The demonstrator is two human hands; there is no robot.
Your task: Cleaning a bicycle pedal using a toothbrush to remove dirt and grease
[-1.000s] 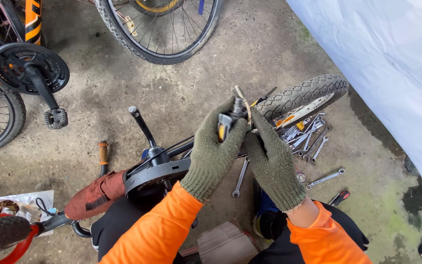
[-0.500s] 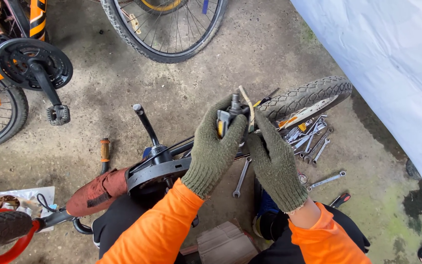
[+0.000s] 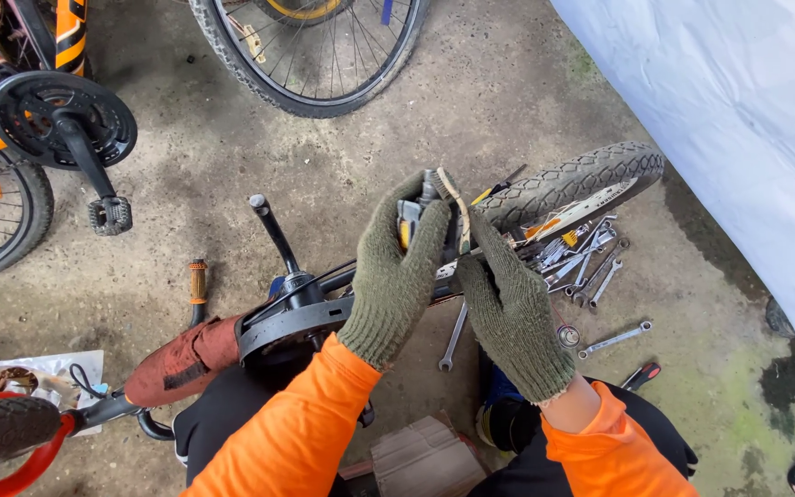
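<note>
Both my hands wear green knit gloves, with orange sleeves behind them. My left hand (image 3: 397,276) and my right hand (image 3: 508,308) are closed together around a grey bicycle pedal (image 3: 430,210) with a yellow reflector, held up over an upturned bicycle. A pale strap runs over the pedal's top. Below my hands lie the bicycle's crank arm (image 3: 275,237), its black chain guard (image 3: 287,322) and a brown saddle (image 3: 181,359). The bicycle's knobby tyre (image 3: 581,179) lies just right of the pedal.
Several spanners (image 3: 591,267) are scattered on the concrete floor by the tyre; one spanner (image 3: 614,339) lies apart. Another bicycle's wheel (image 3: 310,55) stands ahead, a crankset with pedal (image 3: 75,129) at left. A white sheet (image 3: 738,120) covers the right side. A screwdriver (image 3: 197,285) lies left.
My hands have shifted slightly on the pedal, the left hand closing further over its top. The view has tilted a little.
</note>
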